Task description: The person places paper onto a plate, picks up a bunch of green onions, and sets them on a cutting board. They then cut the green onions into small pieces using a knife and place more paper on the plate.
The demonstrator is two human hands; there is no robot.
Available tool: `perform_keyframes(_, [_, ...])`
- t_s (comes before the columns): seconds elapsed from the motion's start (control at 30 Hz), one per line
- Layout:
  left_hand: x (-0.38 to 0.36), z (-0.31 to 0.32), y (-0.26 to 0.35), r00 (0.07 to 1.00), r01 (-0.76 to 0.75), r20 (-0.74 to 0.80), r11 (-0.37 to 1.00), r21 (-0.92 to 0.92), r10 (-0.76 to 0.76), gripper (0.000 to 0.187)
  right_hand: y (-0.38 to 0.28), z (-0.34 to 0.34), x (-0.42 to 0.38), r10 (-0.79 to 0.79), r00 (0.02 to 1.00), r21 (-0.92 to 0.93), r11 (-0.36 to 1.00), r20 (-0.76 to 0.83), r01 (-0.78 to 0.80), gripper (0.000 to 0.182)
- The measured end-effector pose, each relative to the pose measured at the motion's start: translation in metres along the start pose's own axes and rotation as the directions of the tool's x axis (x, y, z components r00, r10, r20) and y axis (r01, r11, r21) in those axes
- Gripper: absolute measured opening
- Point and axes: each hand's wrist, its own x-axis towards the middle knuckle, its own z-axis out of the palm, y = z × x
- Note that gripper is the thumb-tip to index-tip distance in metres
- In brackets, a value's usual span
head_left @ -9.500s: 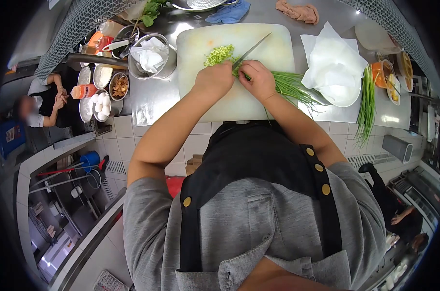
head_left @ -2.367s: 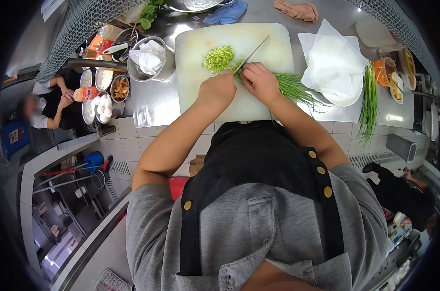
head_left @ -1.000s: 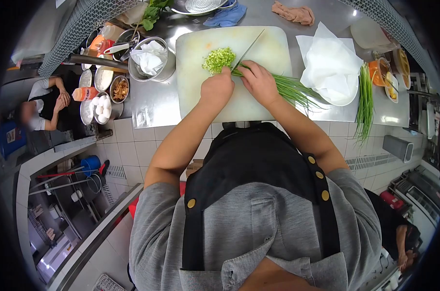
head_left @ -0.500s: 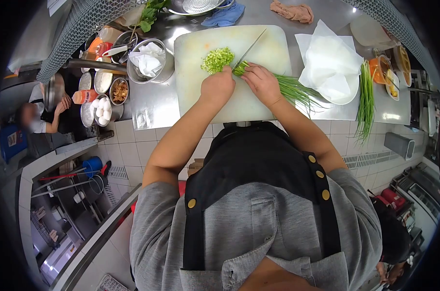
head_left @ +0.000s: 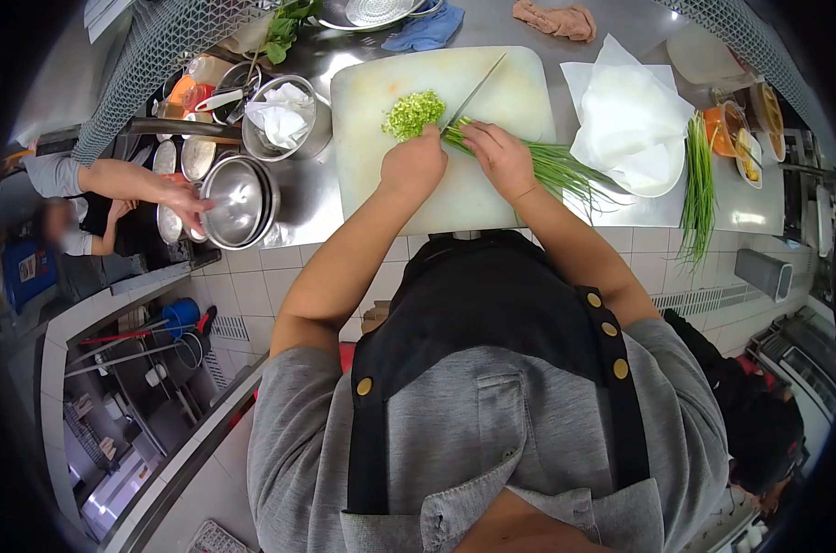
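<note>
My left hand (head_left: pixel 413 166) is closed around the handle of a kitchen knife (head_left: pixel 474 93), whose blade points up and right across the white cutting board (head_left: pixel 367 198). With bent fingers, my right hand (head_left: pixel 501 158) presses a bunch of green onions (head_left: pixel 565 167) onto the board, close to the knife. Their long leaves trail right, past the board's edge. A pile of chopped green onion (head_left: pixel 413 114) lies beside the knife, above my left hand. More whole green onions (head_left: pixel 697 194) lie at the right end of the counter.
Right of the board sits a paper-lined bowl (head_left: pixel 625 152). At left stands a metal pot with white paper (head_left: pixel 284 115). Another person's hand (head_left: pixel 186 205) is at stacked metal bowls (head_left: pixel 235 205). Cloths (head_left: pixel 425 28) lie behind the board.
Another person's arm has come in from the left, and stacked metal bowls now stand where the egg container was visible. My hands have barely moved. The person at lower right has shifted.
</note>
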Motion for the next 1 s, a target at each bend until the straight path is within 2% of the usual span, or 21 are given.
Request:
perform_keyframes(0.1, [0.0, 0.001, 0.0, 1.0, 0.004, 0.012, 1.0, 0.001, -0.004, 0.025, 0.005, 0.004, -0.002, -0.059, 0.998, 0.011, 0.998, -0.019, 0.059, 0.017])
perform_keyframes(0.33, [0.009, -0.011, -0.002, 0.998, 0.02, 0.062, 1.0, 0.007, -0.021, 0.027, 0.004, 0.004, 0.0, -0.052, 0.999, 0.04, 0.998, -0.003, 0.052, 0.016])
perform_keyframes(0.43, [0.007, -0.046, 0.017, 0.997, 0.002, 0.082, 0.996, 0.094, -0.009, 0.025, 0.002, 0.0, 0.004, -0.023, 0.997, 0.059, 0.998, 0.073, 0.019, 0.015])
perform_keyframes(0.57, [0.009, -0.044, 0.023, 0.998, -0.015, 0.06, 0.995, 0.103, 0.009, 0.028, 0.002, 0.004, 0.009, -0.015, 0.998, 0.078, 0.997, 0.061, 0.01, 0.015])
perform_keyframes(0.83, [-0.01, -0.062, 0.017, 0.981, -0.02, 0.192, 0.991, 0.131, -0.006, 0.03, 0.003, 0.007, 0.015, 0.038, 0.992, 0.093, 0.994, 0.123, -0.05, 0.018])
perform_keyframes(1.0, [-0.021, -0.047, 0.011, 0.987, 0.0, 0.157, 0.992, 0.122, -0.019, 0.026, 0.002, 0.009, 0.017, 0.032, 0.995, 0.063, 0.997, 0.09, -0.038, 0.018])
